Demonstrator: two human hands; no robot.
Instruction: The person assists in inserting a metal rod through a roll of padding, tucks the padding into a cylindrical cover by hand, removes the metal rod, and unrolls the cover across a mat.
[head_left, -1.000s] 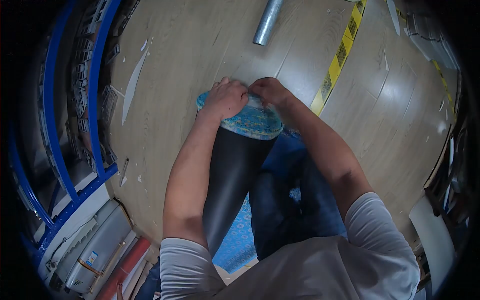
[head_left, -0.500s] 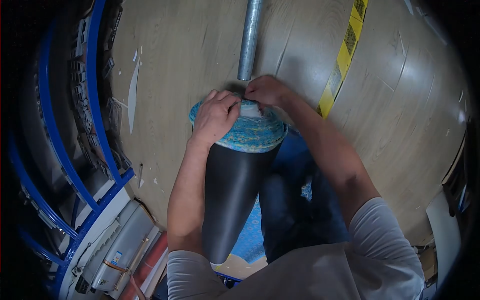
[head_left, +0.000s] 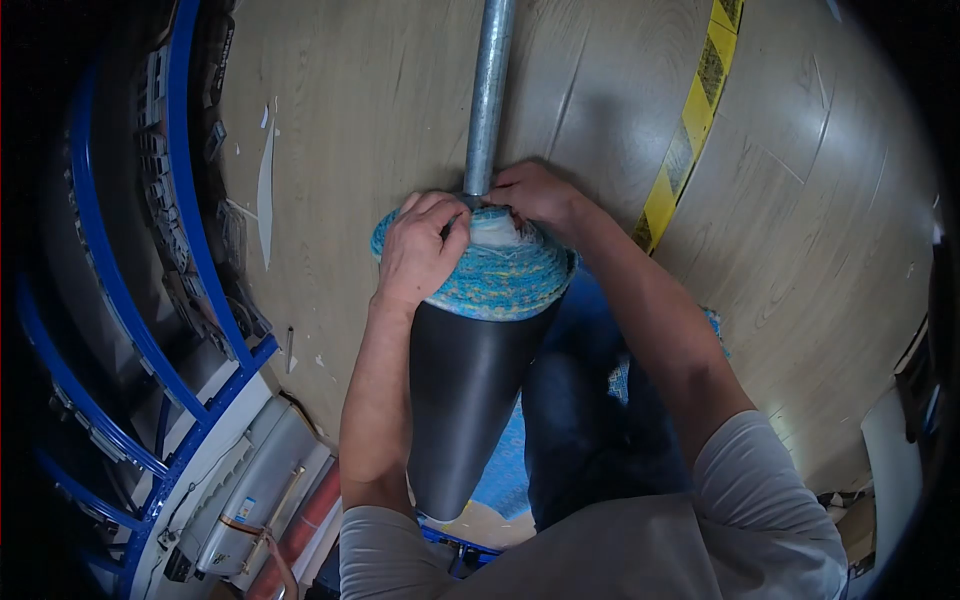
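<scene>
A thick roll of sheet material [head_left: 465, 390] stands between my arms, black on the outside, with a blue and yellow patterned end [head_left: 490, 280]. White material shows near its core. My left hand [head_left: 425, 245] is closed over the left side of that end, thumb and fingers curled at the core. On the far right side of the core is my right hand [head_left: 540, 200], fingers bent and fingertips partly hidden. A grey metal pipe [head_left: 490, 90] comes in from the top, its lower end right at the core between my hands. Whether it enters the core I cannot tell.
Blue curved metal racks [head_left: 190, 190] holding stacked items stand at the left. Below them lie a silver case-like object [head_left: 250, 510] and a red roll [head_left: 310, 515]. Yellow and black tape [head_left: 695, 120] runs along the wood-look floor [head_left: 330, 120]. Blue patterned sheet [head_left: 505, 470] shows beside the roll.
The gap between the pipe's end and the roll has closed. The roll's patterned end now shows a little more of its face. Both hands stay at the core with small shifts.
</scene>
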